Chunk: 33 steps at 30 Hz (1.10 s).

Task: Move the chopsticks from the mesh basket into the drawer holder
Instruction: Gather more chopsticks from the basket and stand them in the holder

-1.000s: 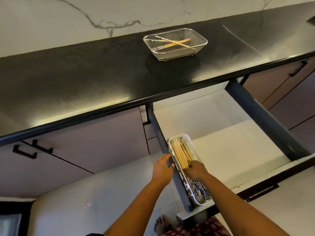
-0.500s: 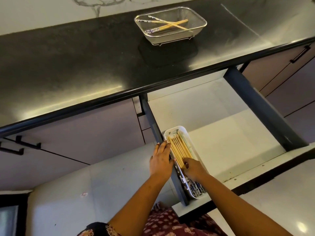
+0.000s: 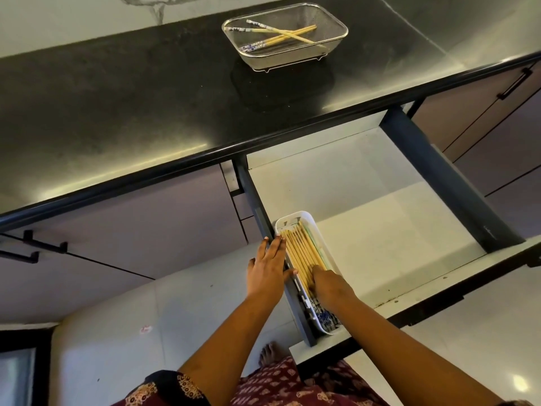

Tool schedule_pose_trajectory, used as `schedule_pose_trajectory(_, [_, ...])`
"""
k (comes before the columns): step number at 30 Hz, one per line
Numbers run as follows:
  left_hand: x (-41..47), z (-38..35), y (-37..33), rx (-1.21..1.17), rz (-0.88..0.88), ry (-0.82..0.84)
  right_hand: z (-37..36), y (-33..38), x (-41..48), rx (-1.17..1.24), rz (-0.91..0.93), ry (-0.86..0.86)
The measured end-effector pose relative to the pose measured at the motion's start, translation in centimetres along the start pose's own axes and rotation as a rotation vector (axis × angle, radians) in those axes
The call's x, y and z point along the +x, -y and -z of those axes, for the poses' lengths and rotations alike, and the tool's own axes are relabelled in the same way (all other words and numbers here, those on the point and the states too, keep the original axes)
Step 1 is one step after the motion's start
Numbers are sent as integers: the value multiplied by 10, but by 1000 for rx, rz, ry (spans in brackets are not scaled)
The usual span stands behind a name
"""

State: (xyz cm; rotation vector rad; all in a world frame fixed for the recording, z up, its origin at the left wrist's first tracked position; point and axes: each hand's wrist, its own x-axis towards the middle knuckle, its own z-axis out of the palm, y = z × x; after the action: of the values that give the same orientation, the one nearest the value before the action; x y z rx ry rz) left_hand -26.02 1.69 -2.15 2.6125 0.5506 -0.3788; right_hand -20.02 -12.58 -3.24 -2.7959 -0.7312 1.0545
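A wire mesh basket (image 3: 330, 43) stands on the black counter and holds a few crossed bamboo chopsticks (image 3: 282, 35) with blue patterned ends. In the open drawer, a white holder (image 3: 307, 219) lies against the left wall, filled with several chopsticks (image 3: 301, 253) side by side. My left hand (image 3: 268, 271) lies flat with fingers spread on the drawer's left wall beside the holder. My right hand (image 3: 329, 284) rests on the chopsticks in the holder, fingers down on them; its grip is hidden.
The drawer (image 3: 389, 218) is pulled out, its white floor bare to the right of the holder. The black counter (image 3: 117, 101) spans the view under a marble wall. Cabinet fronts with black handles (image 3: 44, 247) flank the drawer. My bare foot (image 3: 268, 353) stands on the pale floor.
My left hand went from gripping the holder's edge to lying flat with fingers stretched along the drawer wall. My right hand stayed on the chopsticks. The view tilted down slightly.
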Motion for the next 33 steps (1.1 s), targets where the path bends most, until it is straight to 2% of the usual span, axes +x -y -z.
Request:
schedule_pose_trajectory(15, [2, -2, -1, 51, 19, 35, -1, -3, 3, 41, 0, 10])
schedule_pose_trajectory(24, [-4, 11, 7, 35, -84, 168, 15, -4, -7, 140, -59, 60])
schedule_pose_trajectory(28, [-16, 15, 3, -76, -89, 164, 26, 8, -10, 198, -84, -5])
schedule_pose_trajectory(33, [-24, 45, -7, -228, -48, 103, 50, 26, -14, 236, -28, -87])
